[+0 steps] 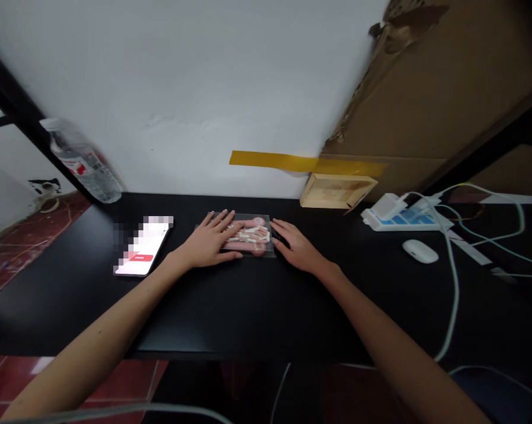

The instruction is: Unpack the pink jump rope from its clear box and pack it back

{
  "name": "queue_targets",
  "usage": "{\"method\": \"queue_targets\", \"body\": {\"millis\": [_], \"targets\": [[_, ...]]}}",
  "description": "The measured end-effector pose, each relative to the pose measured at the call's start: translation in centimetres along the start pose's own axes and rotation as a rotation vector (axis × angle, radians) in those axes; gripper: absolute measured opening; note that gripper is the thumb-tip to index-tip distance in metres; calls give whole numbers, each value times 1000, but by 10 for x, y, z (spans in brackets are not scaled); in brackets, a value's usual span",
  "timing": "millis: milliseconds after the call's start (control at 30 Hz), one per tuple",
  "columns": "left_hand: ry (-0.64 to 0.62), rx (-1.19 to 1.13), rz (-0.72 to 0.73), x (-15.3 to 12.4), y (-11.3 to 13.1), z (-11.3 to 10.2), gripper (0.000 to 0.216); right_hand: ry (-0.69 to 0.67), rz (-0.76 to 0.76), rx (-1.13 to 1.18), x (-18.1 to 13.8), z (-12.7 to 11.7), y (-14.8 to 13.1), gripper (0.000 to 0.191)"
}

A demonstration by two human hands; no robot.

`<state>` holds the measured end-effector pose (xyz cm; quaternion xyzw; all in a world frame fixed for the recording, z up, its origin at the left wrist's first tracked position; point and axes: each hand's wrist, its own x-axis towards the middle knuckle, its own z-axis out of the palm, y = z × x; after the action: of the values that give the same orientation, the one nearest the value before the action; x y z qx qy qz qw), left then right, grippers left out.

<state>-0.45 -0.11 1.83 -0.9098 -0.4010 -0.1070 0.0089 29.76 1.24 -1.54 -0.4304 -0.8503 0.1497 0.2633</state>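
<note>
A small clear plastic packet (250, 235) with pink and white pieces inside lies flat on the black desk (248, 306) near the wall. My left hand (210, 241) rests flat on its left half, fingers stretched out and spread. My right hand (296, 244) lies flat at the packet's right edge, fingers extended and touching it. Neither hand grips anything.
A lit phone (142, 250) lies left of the packet. A water bottle (82, 160) leans at the back left. To the right are a small wooden box (336, 191), a power strip with a charger (400, 213), a white earbud case (420, 251) and white cables (453, 277).
</note>
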Motion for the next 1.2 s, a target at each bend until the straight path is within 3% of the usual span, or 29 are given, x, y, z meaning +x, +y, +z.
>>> {"method": "queue_targets", "body": {"millis": [300,633,733,833,1000,1200], "targets": [[13,23,-36,23,-7,6,77,60,167,-122,0,-2,11,53],[8,3,-39,20,-10,8,70,163,226,129,4,0,17,38],[-1,10,-19,18,-11,6,71,132,236,264,6,-6,10,37],[-14,16,-13,17,-10,5,72,49,190,314,4,-7,-1,44],[-15,48,-23,16,-7,4,72,-26,87,127,-5,0,-13,76],[-36,61,-29,16,-3,3,69,-115,115,7,-5,1,-18,83]]}}
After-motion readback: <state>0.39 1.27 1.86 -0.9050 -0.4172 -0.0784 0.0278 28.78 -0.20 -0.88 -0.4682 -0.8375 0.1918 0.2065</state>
